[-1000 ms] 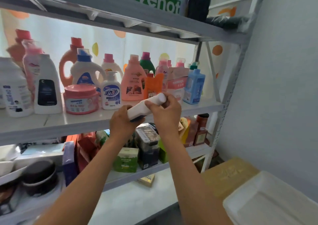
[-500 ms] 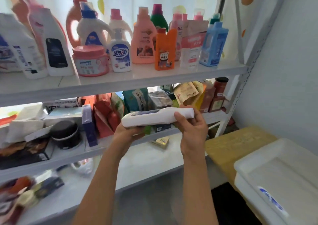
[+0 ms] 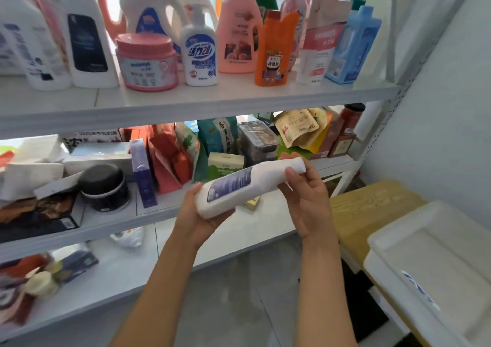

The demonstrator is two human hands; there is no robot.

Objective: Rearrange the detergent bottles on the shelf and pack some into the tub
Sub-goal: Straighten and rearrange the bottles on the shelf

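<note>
White bottle [image 3: 247,186], blue label, lying sideways in mid-air before the shelf [image 3: 202,99]. Left hand [image 3: 198,214] cups its base; right hand [image 3: 305,200] pinches its neck. White tub [image 3: 435,261] lower right.

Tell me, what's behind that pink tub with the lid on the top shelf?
Directly behind the pink tub stands a white jug with a blue cap and label, and an orange handled jug further back left. The tub covers the white jug's lower part, so its base is hidden.

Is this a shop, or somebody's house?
Probably a small shop or a stockroom, though it can't be told for sure. A white metal shelf rack carries a row of detergent bottles, with snack pouches and boxes below, and a white tub waits beside it.
</note>
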